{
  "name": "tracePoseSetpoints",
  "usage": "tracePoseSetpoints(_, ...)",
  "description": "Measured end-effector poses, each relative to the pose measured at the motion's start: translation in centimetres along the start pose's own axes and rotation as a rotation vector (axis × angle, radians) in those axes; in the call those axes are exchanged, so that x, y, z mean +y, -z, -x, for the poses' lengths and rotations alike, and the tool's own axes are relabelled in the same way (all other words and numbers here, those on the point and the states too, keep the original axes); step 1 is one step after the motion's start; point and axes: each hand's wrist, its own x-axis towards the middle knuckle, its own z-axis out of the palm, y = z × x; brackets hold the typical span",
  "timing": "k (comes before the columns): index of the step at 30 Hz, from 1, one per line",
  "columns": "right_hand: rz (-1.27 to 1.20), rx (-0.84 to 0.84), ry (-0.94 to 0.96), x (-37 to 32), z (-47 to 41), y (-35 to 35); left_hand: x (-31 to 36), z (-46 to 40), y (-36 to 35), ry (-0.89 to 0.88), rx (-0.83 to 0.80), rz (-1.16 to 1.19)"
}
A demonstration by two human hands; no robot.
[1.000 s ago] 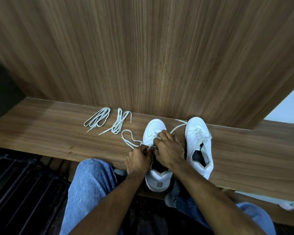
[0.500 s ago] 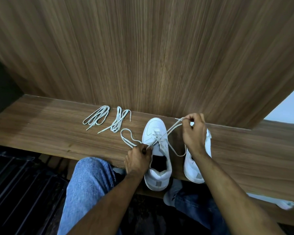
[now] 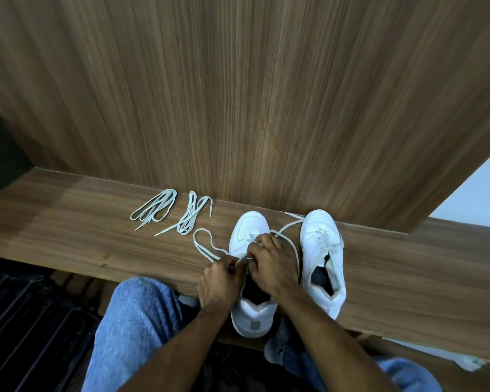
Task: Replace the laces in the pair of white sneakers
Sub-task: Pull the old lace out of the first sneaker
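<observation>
Your left hand [image 3: 219,281] pinches a lace [image 3: 207,247] at the near-side eyelets of the left sneaker [image 3: 248,230], fingers curled tight on it. Your right hand [image 3: 272,264] lies over the tongue, fingertips curled on the same lace just beside your left fingertips (exact pinch point blurred). One lace end loops on the wooden shelf [image 3: 68,236] left of your left fingers; the other arcs past your right fingers toward the right sneaker [image 3: 323,250], which stands laced just beside them. Two spare lace bundles [image 3: 156,207] lie well left, beyond your fingers.
</observation>
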Motion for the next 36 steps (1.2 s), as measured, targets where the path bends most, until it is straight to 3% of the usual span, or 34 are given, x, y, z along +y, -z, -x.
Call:
tracePoseSetpoints(4, -0.257, 0.051, -0.048, 0.5, -0.3, 1.1, -0.1, 0.0, 0.1, -0.008, 0.017, -0.012)
tracePoseSetpoints(7, -0.675, 0.244, -0.383, 1.4, -0.8, 3.7, 0.0, 0.1, 0.1, -0.008, 0.018, -0.023)
tracePoseSetpoints(8, -0.716, 0.297, -0.455, 2.0, -1.2, 4.4, 0.1, 0.0, 0.1, -0.010, 0.021, -0.017)
tracePoseSetpoints(10, -0.586, 0.292, -0.499, 3.0, -1.3, 5.5, 0.1, 0.0, 0.1, -0.008, 0.021, 0.004)
tracePoseSetpoints(12, -0.449, 0.172, -0.495, 3.0, -0.7, 5.6, 0.0, 0.0, 0.0, -0.006, 0.023, 0.019)
tracePoseSetpoints(17, -0.490, -0.205, -0.398, 0.0, 1.7, 3.0, -0.2, -0.2, -0.1, 0.020, 0.033, 0.016)
tracePoseSetpoints(20, -0.402, -0.113, -0.422, -1.2, 2.4, 1.9, -0.5, -0.4, -0.2, 0.015, 0.025, 0.049)
tracePoseSetpoints(23, -0.643, 0.053, -0.621, -0.5, 2.7, 1.4, -1.4, -1.2, -0.6, 0.071, -0.018, 0.271)
tracePoseSetpoints(26, -0.961, 0.089, -0.810, 0.4, 2.7, 1.1, -2.0, -1.6, -0.9, 0.198, -0.069, 0.626)
tracePoseSetpoints(29, -0.941, 0.076, -0.825, 0.4, 2.7, 1.0, -2.2, -1.7, -0.8, 0.270, -0.096, 0.800)
tracePoseSetpoints(31, -0.814, 0.059, -0.753, 0.2, 2.8, 0.9, -1.9, -1.8, -0.6, 0.189, -0.095, 0.739)
tracePoseSetpoints(36, -0.609, 0.100, -0.628, -0.5, 3.3, 1.0, 0.7, -2.3, 0.1, -0.272, -0.028, -0.008)
